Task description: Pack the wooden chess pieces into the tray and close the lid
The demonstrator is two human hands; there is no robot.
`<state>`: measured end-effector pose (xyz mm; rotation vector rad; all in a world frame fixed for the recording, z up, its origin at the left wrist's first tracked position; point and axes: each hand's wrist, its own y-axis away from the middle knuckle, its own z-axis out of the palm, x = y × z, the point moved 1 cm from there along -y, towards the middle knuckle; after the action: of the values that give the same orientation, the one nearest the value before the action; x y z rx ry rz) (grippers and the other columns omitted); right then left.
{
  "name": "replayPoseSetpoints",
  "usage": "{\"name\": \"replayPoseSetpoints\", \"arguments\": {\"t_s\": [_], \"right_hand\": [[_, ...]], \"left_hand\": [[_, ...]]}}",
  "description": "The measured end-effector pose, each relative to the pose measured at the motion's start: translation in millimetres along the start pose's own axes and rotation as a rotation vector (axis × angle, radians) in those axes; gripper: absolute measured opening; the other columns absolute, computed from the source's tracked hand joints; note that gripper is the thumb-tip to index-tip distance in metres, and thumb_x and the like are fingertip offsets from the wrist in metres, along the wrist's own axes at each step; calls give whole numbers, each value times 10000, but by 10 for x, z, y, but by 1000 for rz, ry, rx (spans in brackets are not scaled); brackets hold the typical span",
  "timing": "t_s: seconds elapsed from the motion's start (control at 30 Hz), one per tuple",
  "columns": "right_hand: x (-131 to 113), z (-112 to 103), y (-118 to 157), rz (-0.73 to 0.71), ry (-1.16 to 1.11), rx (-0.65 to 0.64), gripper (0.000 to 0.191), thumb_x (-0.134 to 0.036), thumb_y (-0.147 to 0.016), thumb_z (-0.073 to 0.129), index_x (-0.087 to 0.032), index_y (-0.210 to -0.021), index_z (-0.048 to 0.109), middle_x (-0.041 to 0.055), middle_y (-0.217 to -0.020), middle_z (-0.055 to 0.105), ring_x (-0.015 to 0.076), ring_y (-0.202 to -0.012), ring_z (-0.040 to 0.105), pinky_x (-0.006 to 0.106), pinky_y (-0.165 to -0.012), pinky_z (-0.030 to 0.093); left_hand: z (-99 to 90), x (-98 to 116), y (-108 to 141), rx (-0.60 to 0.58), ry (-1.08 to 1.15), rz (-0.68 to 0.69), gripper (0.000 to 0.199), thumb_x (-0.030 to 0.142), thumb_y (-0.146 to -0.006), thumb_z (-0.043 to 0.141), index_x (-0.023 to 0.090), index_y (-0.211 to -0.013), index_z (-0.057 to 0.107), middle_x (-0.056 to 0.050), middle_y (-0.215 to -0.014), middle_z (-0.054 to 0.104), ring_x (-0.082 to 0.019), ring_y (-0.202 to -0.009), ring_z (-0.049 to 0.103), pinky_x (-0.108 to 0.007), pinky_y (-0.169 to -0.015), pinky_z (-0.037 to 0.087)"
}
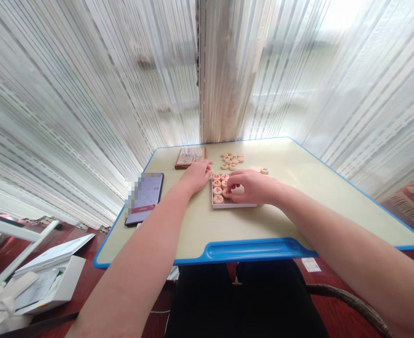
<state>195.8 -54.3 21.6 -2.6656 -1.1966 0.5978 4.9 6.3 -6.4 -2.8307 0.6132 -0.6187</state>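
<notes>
An open white box (235, 205) holds several round wooden pieces with red characters, set in rows at its left side. My right hand (245, 186) is over the box, its thumb and fingers pinched on a red-marked piece (227, 192) in the second column. Part of the box is hidden beneath that hand. My left hand (198, 174) rests at the box's upper left corner, fingertips at a small red-marked piece (209, 169). Beyond the box lies a loose heap of wooden pieces (232, 160). One more piece (264, 171) lies to the right.
A brown patterned box lid (190, 157) is at the table's back left. A phone (145, 199) lies near the left edge. The table (319, 188) has a blue rim and a blue front tray (252, 249). Curtains hang behind it.
</notes>
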Motion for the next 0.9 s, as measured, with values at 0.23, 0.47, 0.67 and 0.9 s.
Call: {"name": "replayPoseSetpoints", "arguments": {"t_s": [0.23,0.47,0.67,0.9], "right_hand": [[26,39,-15,-2,4,5,88,-250,-757,618,-189,-695,632,32,-755,631,147,-692,555,259,-634,418],[66,-2,-19,-6,11,63,124,-265,-781,577,-186,-717,648,40,-737,624,144,-668,532,259,-624,403],[159,-75,-26,117,62,205,170,-253,-807,512,-178,-716,634,55,-753,610,147,-673,523,260,-623,399],[235,-16,-52,192,59,185,137,-255,-800,532,-180,-807,646,52,-819,619,155,-727,544,271,-671,414]], "left_hand": [[-12,3,7,-11,-14,10,333,243,-854,473,156,-1161,565,-94,-1063,671,-210,-967,609,-353,-896,465],[-20,27,10,-17,-23,13,317,234,-857,470,162,-1150,566,-89,-1062,670,-206,-976,611,-343,-883,471],[-98,150,31,89,-21,67,311,222,-865,465,163,-1160,544,-94,-1128,640,-210,-987,610,-350,-886,465],[-164,216,55,195,-32,92,287,223,-885,441,173,-1152,533,-83,-1179,610,-195,-1005,602,-339,-906,449]]}}
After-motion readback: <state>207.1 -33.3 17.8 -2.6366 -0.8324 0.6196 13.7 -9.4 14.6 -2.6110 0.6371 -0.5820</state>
